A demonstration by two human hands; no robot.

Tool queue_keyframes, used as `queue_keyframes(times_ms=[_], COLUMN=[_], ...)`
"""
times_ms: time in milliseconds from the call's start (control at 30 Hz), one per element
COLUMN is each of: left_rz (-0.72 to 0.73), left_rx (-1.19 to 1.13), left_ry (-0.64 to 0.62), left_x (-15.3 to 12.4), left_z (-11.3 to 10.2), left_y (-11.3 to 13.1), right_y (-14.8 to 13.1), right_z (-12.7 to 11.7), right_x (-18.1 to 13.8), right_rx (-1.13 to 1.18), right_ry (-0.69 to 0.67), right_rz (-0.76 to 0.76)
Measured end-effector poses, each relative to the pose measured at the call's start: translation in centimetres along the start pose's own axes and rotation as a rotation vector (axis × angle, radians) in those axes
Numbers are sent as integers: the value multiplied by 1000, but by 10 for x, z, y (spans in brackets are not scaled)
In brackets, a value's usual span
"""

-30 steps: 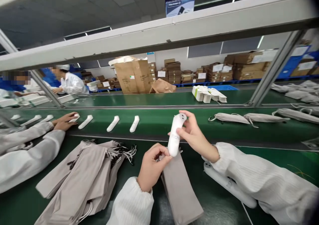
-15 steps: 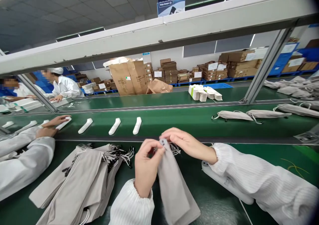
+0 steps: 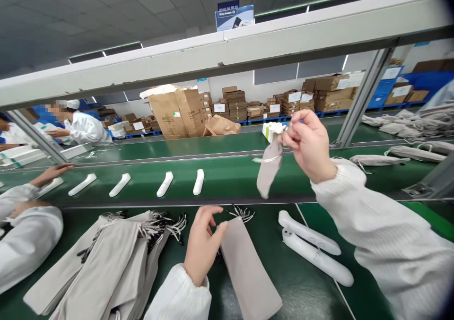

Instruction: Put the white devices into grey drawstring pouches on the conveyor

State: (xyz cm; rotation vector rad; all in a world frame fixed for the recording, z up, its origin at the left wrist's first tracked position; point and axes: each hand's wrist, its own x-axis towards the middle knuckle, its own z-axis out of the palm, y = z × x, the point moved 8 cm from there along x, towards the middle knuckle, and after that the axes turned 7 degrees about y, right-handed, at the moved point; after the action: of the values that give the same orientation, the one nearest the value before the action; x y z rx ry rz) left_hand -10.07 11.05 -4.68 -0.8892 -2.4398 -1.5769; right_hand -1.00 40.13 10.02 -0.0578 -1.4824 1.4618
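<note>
My right hand [image 3: 308, 142] is raised above the green belt, pinching the top of a grey-beige cloth pouch [image 3: 268, 168]. The pouch hangs tilted and looks filled, though its contents are hidden. My left hand [image 3: 204, 244] rests low over the bench with nothing in it, fingers apart, right beside a flat pouch [image 3: 250, 275]. That pouch's drawstring ends [image 3: 241, 212] splay at its top. To the right lie two white plastic moulded pieces [image 3: 312, 249]. A pile of similar pouches [image 3: 99, 263] lies left of my left hand.
A co-worker's hand [image 3: 49, 172] reaches over the belt at the left, beside a row of several white oblong items [image 3: 120, 185]. A grey beam [image 3: 227, 57] crosses above the belt. More pouches [image 3: 376, 160] lie at the right; cardboard boxes stand behind.
My right hand has lifted the pouch up and to the right off the bench. My left hand has let go and dropped lower. A second white piece now shows on the bench.
</note>
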Motion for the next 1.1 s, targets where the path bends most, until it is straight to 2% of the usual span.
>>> queue_keyframes(times_ms=[67,167,233,300,367,400,467,533,600,633,733,833,900,1000,1100], left_rz=[46,59,66,87,129,163,266,388,445,428,277,155,115,78,49], left_rx=[170,281,301,309,324,347,415,455,395,333,101,-101,-186,-269,-310], left_ry=[-79,-143,-140,-139,-145,-147,-147,-166,-220,-244,-284,-301,-311,-274,-148], left_x=[-7,-13,-13,-11,-9,-8,-8,-9,-13,-14,-16,-19,-20,-20,-17], left_z=[14,25,26,27,29,30,32,32,31,28,20,20,23,25,19], left_y=[-13,-31,-37,-38,-35,-32,-22,-8,6,11,24,35,41,47,49], right_y=[5,36,63,89,104,108,113,117,120,118,100,67,52,47,58], right_z=[-7,-13,-24,-39,-56,-63,-71,-73,-73,-70,-38,10,32,57,75], right_x=[15,-5,-46,-102,-149,-164,-179,-176,-162,-153,-131,-117,-115,-123,-140], right_rx=[-270,-731,-939,-1088,-1231,-1291,-1336,-1267,-1094,-974,-447,100,267,282,169], right_ry=[-53,-342,-599,-869,-1016,-1032,-1010,-941,-800,-708,-509,-374,-285,-273,-420], right_rz=[-176,-222,-129,31,129,136,132,191,352,442,596,568,511,417,392])
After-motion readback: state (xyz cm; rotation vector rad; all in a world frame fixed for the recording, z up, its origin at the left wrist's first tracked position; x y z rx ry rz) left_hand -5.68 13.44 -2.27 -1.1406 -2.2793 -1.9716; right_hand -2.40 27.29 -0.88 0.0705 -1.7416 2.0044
